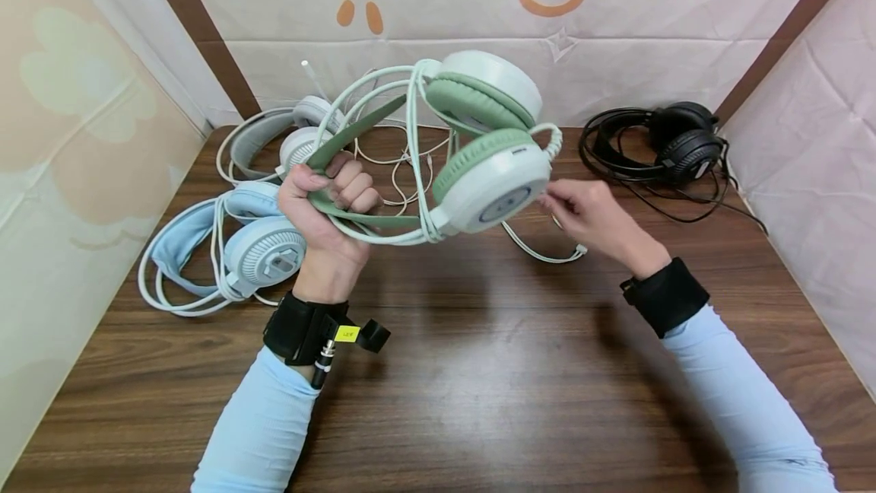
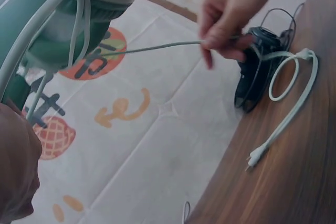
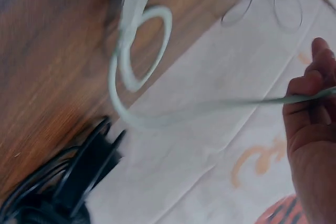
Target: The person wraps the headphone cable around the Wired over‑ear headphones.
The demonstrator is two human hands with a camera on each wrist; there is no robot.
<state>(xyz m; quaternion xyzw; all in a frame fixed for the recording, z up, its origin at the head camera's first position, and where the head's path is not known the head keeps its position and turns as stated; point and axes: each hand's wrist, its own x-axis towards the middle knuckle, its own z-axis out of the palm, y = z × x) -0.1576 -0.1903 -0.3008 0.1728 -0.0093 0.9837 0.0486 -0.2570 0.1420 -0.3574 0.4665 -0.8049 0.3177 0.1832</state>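
Raised over the table is a pair of mint-green and white headphones (image 1: pixel 496 181). My left hand (image 1: pixel 328 204) grips its green headband, fingers curled round the band. Several turns of its cord are wound round the frame beside the ear cups. My right hand (image 1: pixel 595 215) is just right of the lower ear cup and pinches the pale green cord (image 2: pixel 157 48), which runs taut from the headphones to the fingers in the left wrist view. Beyond the fingers the cord hangs in a loop, its plug end (image 2: pixel 256 156) low over the wooden table.
Light blue headphones (image 1: pixel 267 253) lie on the table at left, with white and grey headphones (image 1: pixel 301 147) behind them. Thin white cables (image 1: pixel 404 173) trail at the back. Black headphones (image 1: pixel 691 151) with a loose cord lie back right. Printed fabric walls (image 1: pixel 465 74) enclose the table.
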